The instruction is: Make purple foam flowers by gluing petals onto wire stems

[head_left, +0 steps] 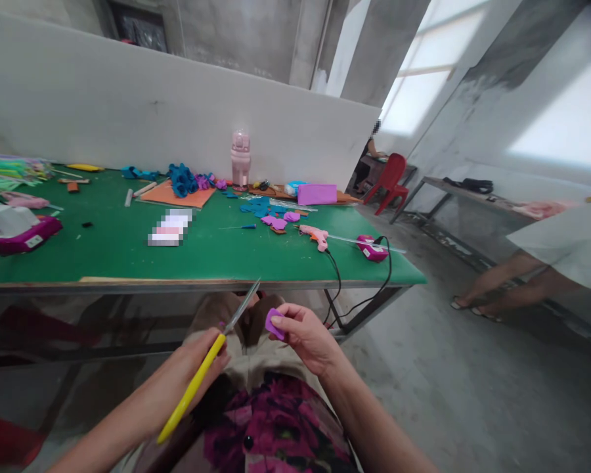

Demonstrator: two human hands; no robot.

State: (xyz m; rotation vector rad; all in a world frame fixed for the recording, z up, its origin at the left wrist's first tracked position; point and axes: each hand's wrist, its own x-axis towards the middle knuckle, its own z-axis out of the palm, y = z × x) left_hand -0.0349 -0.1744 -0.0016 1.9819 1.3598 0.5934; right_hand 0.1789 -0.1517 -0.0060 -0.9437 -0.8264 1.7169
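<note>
My left hand (201,360) is closed around a pair of scissors with a long yellow handle (192,389). Their metal blades (242,307) point up and away, towards the table edge. A tiny purple bit (221,324) shows by the fingertips of that hand. Between thumb and fingers, my right hand (303,334) pinches a small purple piece of craft sheet (274,324). Both hands are over my lap, in front of the table, and the scissors and the purple piece are apart. More purple pieces (274,223) and blue pieces (261,207) lie on the green table (217,253).
A pink glue gun (315,236) with a black cable lies near the right end. Behind stand a pink bottle (241,161) and a purple block (317,194). Blue flowers (182,179) rest on orange sheets (157,194). A person (566,243) stands at right.
</note>
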